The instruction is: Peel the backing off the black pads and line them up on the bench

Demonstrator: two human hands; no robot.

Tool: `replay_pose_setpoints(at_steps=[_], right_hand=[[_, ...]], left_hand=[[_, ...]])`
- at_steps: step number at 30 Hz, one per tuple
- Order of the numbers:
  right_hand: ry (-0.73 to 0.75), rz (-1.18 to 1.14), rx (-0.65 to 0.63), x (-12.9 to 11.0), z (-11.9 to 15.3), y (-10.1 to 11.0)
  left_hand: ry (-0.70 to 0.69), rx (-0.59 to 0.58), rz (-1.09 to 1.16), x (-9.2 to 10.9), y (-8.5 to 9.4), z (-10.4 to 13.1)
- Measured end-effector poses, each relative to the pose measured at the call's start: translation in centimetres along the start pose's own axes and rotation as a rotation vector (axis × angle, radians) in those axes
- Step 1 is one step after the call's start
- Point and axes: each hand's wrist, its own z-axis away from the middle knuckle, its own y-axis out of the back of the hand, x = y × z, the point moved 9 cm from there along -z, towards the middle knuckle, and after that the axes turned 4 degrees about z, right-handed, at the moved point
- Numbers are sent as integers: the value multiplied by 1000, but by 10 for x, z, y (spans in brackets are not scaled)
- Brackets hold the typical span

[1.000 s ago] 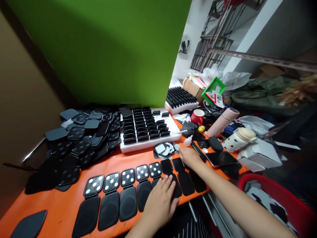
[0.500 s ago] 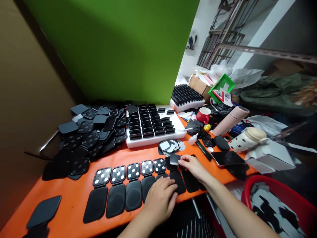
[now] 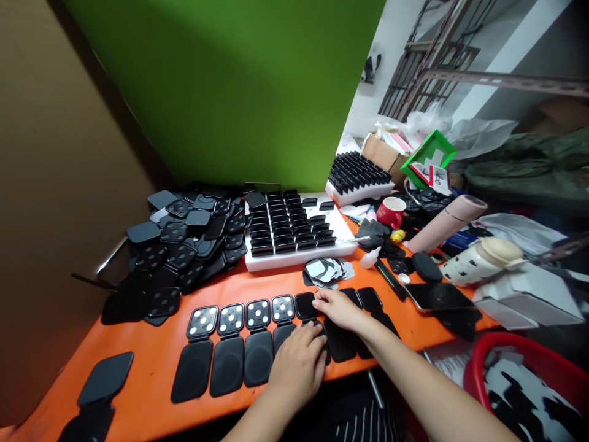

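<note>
On the orange table, a row of black hinged pieces has square upper plates and larger lower pads. Four upper plates, such as this dotted plate [image 3: 258,313], show white dots. Beside them is a plain black square [image 3: 304,305]; the fingertips of my right hand [image 3: 338,308] pinch at its right edge. My left hand [image 3: 298,362] lies over the lower pads with its fingers spread, partly hiding them. More plain black plates [image 3: 369,299] continue to the right. A pile of grey and white cut pieces [image 3: 327,271] lies behind my right hand.
A white foam tray [image 3: 299,256] of upright black parts stands behind, with a heap of black pieces [image 3: 184,239] on its left. On the right are a red mug [image 3: 391,213], pink bottle [image 3: 446,224], phone [image 3: 437,296] and red basket [image 3: 476,368].
The fifth upper plate showed white dots and now shows plain black. My right hand has moved left to it, and the loose grey square it held is no longer seen there. The view has shifted.
</note>
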Motion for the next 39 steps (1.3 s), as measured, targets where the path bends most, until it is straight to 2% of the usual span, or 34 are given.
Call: replay_pose_setpoints(at_steps=[12,18,25,31,39], right_hand=[[60,82,-28,-16,3,2],[-11,200,37,-7,1,2],[-84,311,26,-4,-9,4],[-107,406,-6,-8,-9,4],[-123,577,47,-20,-11,10]], left_hand=[[14,-12,4,0,-1,1],[0,-1,-1,1,0,0],[-16,36,-10,3,3,1],[-5,34,-9,2,4,1],[6,24,-3,-1,0,2]])
